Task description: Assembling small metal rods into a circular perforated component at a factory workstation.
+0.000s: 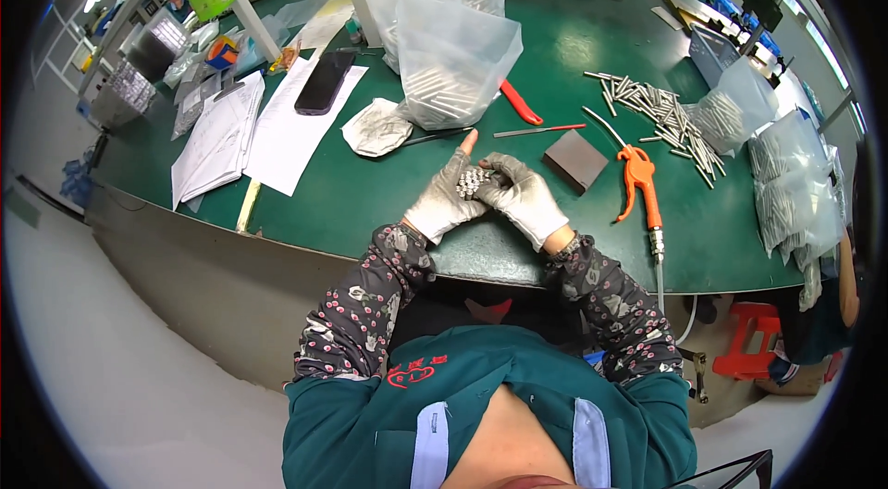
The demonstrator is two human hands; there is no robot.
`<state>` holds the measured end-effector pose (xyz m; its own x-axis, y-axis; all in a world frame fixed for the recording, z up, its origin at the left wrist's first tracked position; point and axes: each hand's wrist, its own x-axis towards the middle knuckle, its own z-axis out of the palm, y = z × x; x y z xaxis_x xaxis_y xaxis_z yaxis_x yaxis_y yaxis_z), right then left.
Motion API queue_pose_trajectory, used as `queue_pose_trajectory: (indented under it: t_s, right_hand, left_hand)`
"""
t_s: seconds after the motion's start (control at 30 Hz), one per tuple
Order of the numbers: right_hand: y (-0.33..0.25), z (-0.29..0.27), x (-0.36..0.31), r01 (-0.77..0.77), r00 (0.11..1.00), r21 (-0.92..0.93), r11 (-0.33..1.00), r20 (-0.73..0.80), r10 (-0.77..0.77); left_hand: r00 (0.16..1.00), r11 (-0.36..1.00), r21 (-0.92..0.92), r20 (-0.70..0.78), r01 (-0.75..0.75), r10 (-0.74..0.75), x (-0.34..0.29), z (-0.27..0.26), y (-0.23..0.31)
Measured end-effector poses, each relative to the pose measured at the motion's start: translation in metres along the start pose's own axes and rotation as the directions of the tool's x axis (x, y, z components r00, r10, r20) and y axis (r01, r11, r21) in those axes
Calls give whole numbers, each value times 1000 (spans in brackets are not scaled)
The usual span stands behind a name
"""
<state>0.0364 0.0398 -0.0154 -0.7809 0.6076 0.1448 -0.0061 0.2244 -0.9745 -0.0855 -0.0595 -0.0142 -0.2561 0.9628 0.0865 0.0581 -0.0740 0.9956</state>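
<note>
Close to the table's near edge, my gloved left hand (pixel 440 198) and gloved right hand (pixel 524 198) are together around a bundle of metal pins (pixel 473 182). The pins' round ends show between the fingers, and the rest of their length is hidden. My left thumb points up and away, its tip bare of the white glove. Just right of my right hand lies a dark brown block (pixel 575 161). Beyond the hands are a thin file with a red handle (pixel 546 130) and a plastic bag of metal pins (pixel 444 86).
An orange air gun (pixel 640 176) with its hose lies right of the block. Loose pins (pixel 661 119) are scattered beyond it, near bagged pins (pixel 786 179). To the left are a crumpled white wad (pixel 376 127), a black phone (pixel 326 82) and papers (pixel 217 137). A red handle (pixel 520 103) sticks out beside the bag.
</note>
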Motion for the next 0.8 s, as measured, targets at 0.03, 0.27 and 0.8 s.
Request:
queue_pose_trajectory:
  t_s: [0.03,0.27,0.8]
  right_hand:
    - [0,0,0,-1,1000,-2,1000,2,1]
    - [-22,-2,-9,106,994,-166,980,24,-104]
    - [-12,-7,-5,-109,981,58,992,169,97]
  left_hand:
    - [999,1000,10,-35,13,-13,0,1,-2]
    - [983,973,148,-18,-178,183,-1,1,-12]
    - [997,988,155,-75,7,5,-1,-1,-14]
